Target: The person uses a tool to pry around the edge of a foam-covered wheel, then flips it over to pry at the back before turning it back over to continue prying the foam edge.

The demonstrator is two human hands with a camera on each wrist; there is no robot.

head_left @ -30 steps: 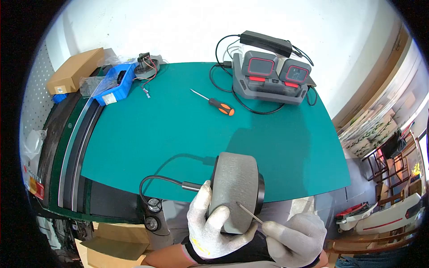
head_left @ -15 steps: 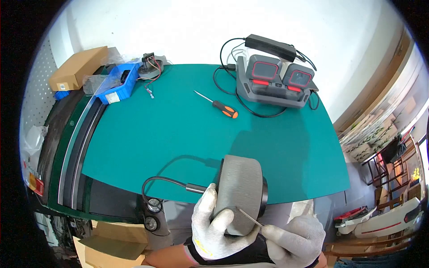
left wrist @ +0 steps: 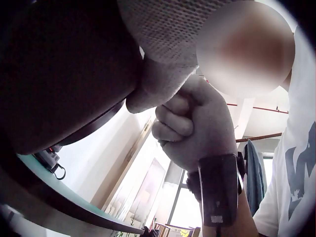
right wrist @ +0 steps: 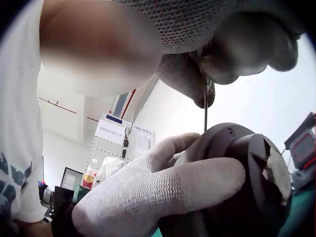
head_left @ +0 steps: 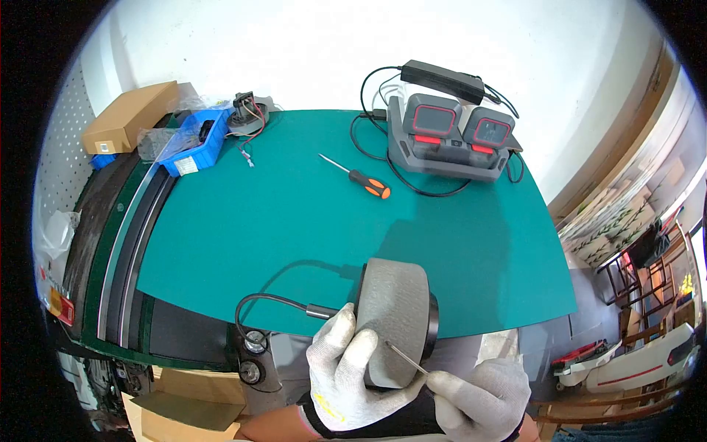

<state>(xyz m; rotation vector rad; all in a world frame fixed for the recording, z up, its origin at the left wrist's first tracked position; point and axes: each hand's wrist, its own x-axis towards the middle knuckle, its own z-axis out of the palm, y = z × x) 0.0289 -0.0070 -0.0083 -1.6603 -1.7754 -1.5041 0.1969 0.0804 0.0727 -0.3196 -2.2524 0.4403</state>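
Note:
A grey, rounded housing (head_left: 398,309) with a black ring on its right side is held over the table's near edge. My gloved left hand (head_left: 346,376) grips it from the left and below, fingers and thumb spread round its body. From its left side runs a black cable (head_left: 269,296) with a thick sleeve at the housing. My gloved right hand (head_left: 482,398) pinches a thin metal-shafted tool (head_left: 406,359), its tip on the housing's near face. In the right wrist view the tool's shaft (right wrist: 206,116) comes down to the housing; its handle is mostly hidden in the fingers.
An orange-and-black screwdriver (head_left: 368,184) lies on the green table mat (head_left: 243,221). Behind it stands a dual battery charger (head_left: 445,155) with a black power adapter (head_left: 442,81). A blue bin (head_left: 195,151), a wired grey part (head_left: 247,118) and a cardboard box (head_left: 129,118) are at the back left.
The housing and both hands have shifted slightly in the head view, which itself has moved a little. The tool's tip stays on the housing, and both holds are kept.

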